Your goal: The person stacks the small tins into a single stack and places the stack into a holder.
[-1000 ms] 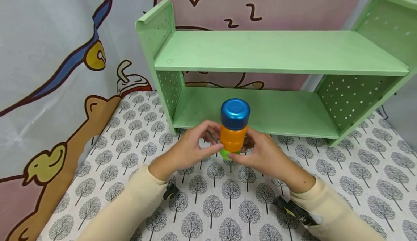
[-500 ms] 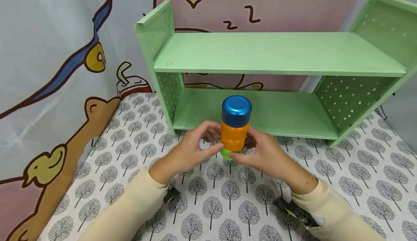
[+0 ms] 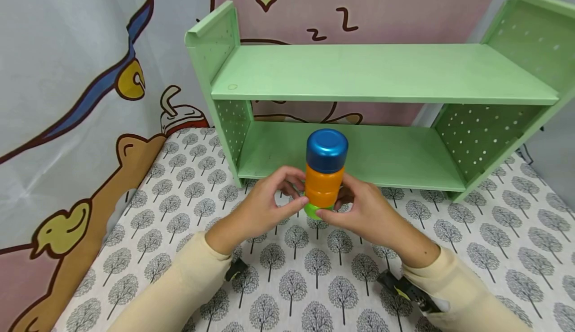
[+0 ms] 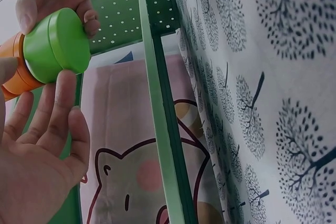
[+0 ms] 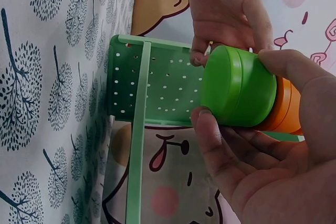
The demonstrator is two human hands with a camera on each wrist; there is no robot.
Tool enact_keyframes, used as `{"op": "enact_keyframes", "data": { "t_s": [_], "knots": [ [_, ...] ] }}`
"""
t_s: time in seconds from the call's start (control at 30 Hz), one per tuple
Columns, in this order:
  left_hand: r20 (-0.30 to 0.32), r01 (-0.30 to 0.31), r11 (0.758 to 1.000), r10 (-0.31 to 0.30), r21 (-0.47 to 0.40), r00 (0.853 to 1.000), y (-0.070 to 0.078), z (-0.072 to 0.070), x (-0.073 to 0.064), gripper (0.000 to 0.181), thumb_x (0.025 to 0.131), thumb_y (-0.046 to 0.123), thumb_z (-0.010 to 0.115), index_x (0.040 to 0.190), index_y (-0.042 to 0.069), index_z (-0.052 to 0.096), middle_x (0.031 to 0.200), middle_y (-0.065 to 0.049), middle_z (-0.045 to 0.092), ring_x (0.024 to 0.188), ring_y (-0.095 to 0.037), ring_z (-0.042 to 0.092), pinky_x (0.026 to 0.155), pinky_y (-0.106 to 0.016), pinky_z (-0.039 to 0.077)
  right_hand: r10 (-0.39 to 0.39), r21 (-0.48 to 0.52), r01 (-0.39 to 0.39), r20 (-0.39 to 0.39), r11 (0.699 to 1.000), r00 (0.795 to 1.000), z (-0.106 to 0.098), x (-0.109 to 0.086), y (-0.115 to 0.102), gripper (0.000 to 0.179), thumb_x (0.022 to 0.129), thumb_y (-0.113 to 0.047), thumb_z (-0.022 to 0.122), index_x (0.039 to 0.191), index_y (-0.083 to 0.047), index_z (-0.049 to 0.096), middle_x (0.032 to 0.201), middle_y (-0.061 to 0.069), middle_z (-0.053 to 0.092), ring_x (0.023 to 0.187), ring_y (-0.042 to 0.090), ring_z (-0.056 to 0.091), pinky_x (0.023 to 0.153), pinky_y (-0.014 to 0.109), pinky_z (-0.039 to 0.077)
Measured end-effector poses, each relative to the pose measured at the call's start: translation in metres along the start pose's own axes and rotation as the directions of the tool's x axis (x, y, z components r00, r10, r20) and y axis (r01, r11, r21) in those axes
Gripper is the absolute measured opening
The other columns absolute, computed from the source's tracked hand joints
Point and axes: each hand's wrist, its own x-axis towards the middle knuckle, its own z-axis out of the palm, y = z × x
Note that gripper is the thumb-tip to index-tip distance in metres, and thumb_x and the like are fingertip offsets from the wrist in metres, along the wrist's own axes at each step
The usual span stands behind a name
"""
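Note:
A bottle-like container (image 3: pixel 323 187) with a metallic blue top, an orange middle and a bright green bottom is held between both hands, off the table. My left hand (image 3: pixel 269 204) holds its left side, with the thumb near the green part. On the other side, my right hand (image 3: pixel 366 212) grips it, thumb across the green part and fingers behind. The left wrist view shows the flat green end (image 4: pixel 71 40) and my left fingertips against it. From the right wrist, the green part (image 5: pixel 239 85) lies between my right thumb and fingers. The hands cover some of the orange sides.
Behind the hands stands a light green two-tier shelf (image 3: pixel 377 72) with perforated side panels (image 3: pixel 487 135). A tree-patterned cloth (image 3: pixel 296 292) covers the table. Printed curtains (image 3: pixel 67 97) hang at the left and back. Both forearms carry a dark wrist strap.
In the head view the container's blue end has shifted slightly up and right, and a little more of its side shows. Both hands stay almost still around it.

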Motion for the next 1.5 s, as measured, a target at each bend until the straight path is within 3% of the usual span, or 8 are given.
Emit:
{"op": "enact_keyframes", "data": {
  "t_s": [0.37,0.57,0.8,1.03,1.27,1.5],
  "knots": [
    [-0.001,-0.027,1.0,0.027,0.002,1.0,0.005,0.0,0.005,0.038,0.093,0.014,0.07,0.126,0.009,0.053,0.106,-0.001,0.066,0.091,-0.01,0.063,0.084,-0.031,0.059,-0.006,0.012,0.006,-0.012,1.0,1.0,-0.004,-0.002,-0.002,0.054,0.08,-0.017,0.084,0.126,-0.009,0.057,0.104,0.004,0.071,0.077,0.013,0.065,0.071,0.029,0.059],
    [0.013,-0.001,1.0,0.001,-0.007,1.0,0.006,0.001,0.004,0.038,0.093,0.014,0.071,0.127,0.009,0.053,0.106,-0.002,0.065,0.09,-0.011,0.063,0.085,-0.038,0.06,-0.009,0.005,0.009,-0.008,1.0,1.0,-0.004,-0.003,0.0,0.054,0.08,-0.019,0.084,0.126,-0.01,0.057,0.103,0.003,0.072,0.077,0.011,0.065,0.071,0.028,0.059],
    [0.018,0.002,1.0,-0.002,-0.01,1.0,0.006,0.002,0.005,0.039,0.093,0.014,0.07,0.127,0.009,0.052,0.107,-0.002,0.066,0.09,-0.011,0.064,0.084,-0.034,0.059,0.005,0.011,-0.005,-0.008,1.0,1.0,-0.005,-0.005,0.0,0.053,0.081,-0.02,0.084,0.126,-0.009,0.058,0.103,0.003,0.072,0.077,0.012,0.065,0.072,0.031,0.06],
    [0.012,0.029,0.999,-0.029,-0.03,1.0,0.008,0.004,0.005,0.04,0.093,0.016,0.071,0.128,0.011,0.052,0.108,-0.002,0.065,0.09,-0.011,0.063,0.085,-0.041,0.059,0.003,-0.01,-0.003,-0.006,1.0,1.0,-0.007,-0.005,-0.001,0.054,0.08,-0.02,0.084,0.126,-0.008,0.058,0.103,0.003,0.072,0.077,0.011,0.066,0.072,0.033,0.06],
    [0.011,0.03,1.0,-0.03,0.0,0.999,0.014,0.0,0.005,0.041,0.093,0.017,0.072,0.128,0.011,0.052,0.109,-0.002,0.065,0.089,-0.011,0.064,0.083,-0.033,0.06,-0.017,-0.016,0.017,0.002,1.0,1.0,-0.012,-0.003,-0.005,0.056,0.08,-0.022,0.084,0.127,-0.008,0.058,0.106,0.004,0.072,0.079,0.01,0.066,0.073,0.035,0.061],
    [0.003,0.004,1.0,-0.004,0.009,1.0,0.019,-0.004,0.008,0.04,0.093,0.017,0.071,0.127,0.011,0.052,0.109,-0.002,0.065,0.089,-0.011,0.065,0.083,-0.035,0.06,-0.022,-0.029,0.021,-0.008,0.999,1.0,-0.017,-0.003,-0.009,0.054,0.08,-0.021,0.084,0.126,-0.01,0.058,0.106,0.003,0.072,0.081,0.01,0.066,0.074,0.036,0.062]
  ]
}}
